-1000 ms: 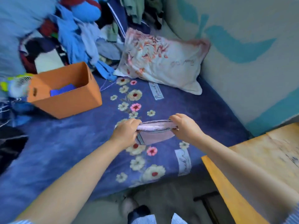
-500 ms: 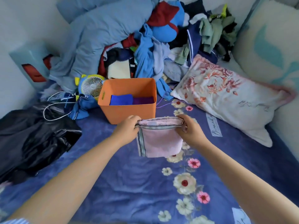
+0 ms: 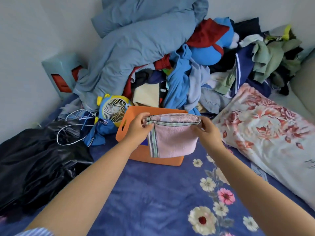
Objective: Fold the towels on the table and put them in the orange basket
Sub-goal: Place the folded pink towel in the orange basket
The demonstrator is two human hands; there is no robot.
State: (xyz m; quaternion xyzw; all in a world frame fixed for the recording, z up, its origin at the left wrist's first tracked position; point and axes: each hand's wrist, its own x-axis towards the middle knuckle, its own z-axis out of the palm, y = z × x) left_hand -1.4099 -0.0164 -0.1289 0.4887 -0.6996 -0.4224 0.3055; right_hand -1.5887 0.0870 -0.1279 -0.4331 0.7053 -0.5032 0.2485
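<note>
Hands — left hand (image 3: 137, 129) and right hand (image 3: 207, 129) — pinch the folded pink towel (image 3: 172, 142) over the orange basket (image 3: 154, 160); best lowered flat — both corners released together.

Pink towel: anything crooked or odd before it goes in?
The pink towel hangs folded, held at both top corners over the orange basket. Its lower right corner rides higher than the left, so the fold looks slightly askew.
</note>
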